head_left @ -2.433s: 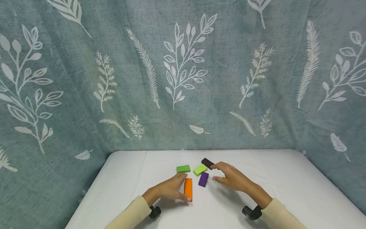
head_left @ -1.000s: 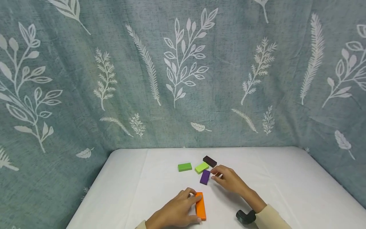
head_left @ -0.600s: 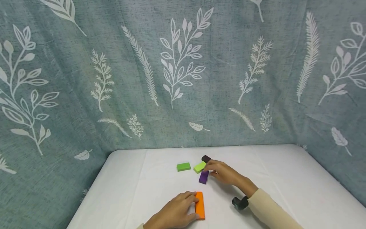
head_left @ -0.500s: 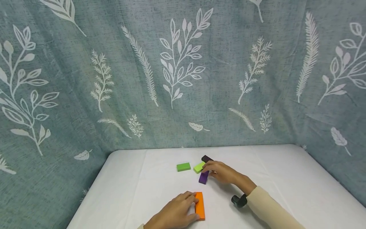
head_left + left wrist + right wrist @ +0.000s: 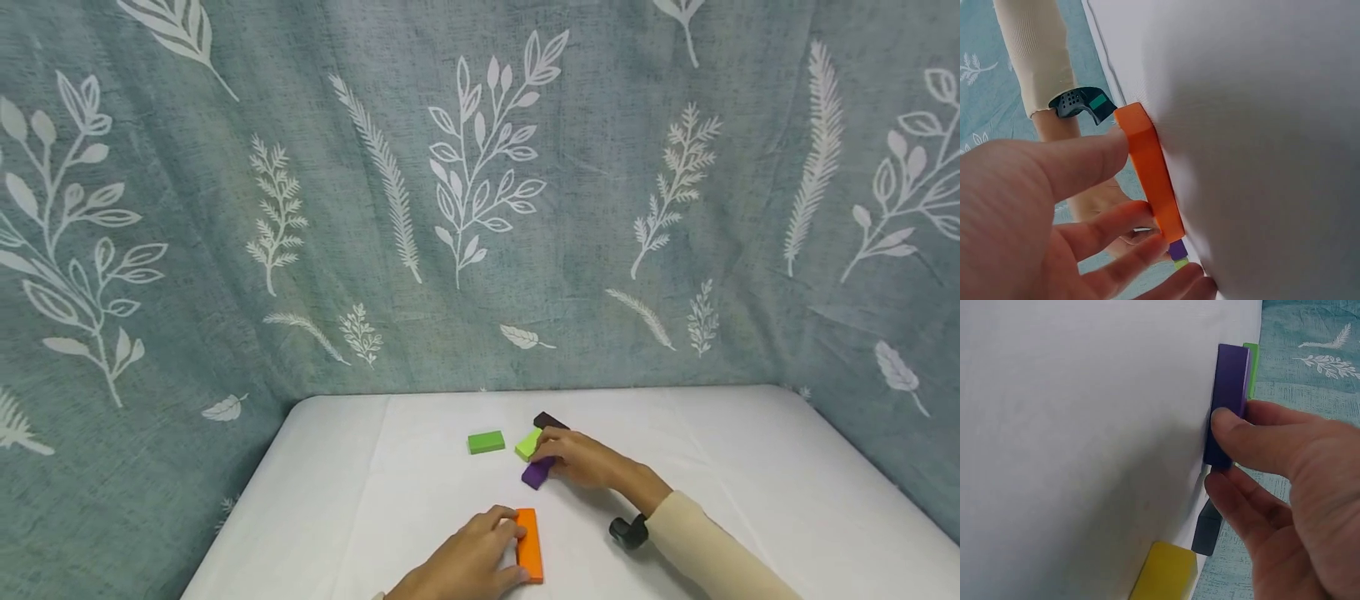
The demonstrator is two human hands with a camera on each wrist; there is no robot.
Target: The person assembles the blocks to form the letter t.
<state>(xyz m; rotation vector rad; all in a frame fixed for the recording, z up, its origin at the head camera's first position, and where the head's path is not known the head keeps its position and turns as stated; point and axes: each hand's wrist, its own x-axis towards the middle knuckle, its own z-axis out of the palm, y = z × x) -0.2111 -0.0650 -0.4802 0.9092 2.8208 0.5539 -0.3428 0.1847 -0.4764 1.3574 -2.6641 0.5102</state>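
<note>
My left hand (image 5: pixel 468 560) grips an orange block (image 5: pixel 529 546) standing on the white table (image 5: pixel 390 475). In the left wrist view the thumb presses near one end of the block and fingertips touch it toward the other. Farther back, my right hand (image 5: pixel 581 460) pinches a purple block (image 5: pixel 1229 403) between thumb and fingers, as the right wrist view shows. Just behind the purple one lies a lime block (image 5: pixel 528 445), partly covered by the fingers. A black block (image 5: pixel 551 421) lies beyond the right knuckles.
A green block (image 5: pixel 486 442) lies left of the lime one. Low in the right wrist view is a yellow block (image 5: pixel 1165 572), hidden in the head view by the right arm. A leaf-patterned curtain (image 5: pixel 337 208) hangs behind the table and along both sides.
The left hand has brought the orange block nearer and to the right, then held it there. The right hand has moved left onto the purple block and turned it slightly.
</note>
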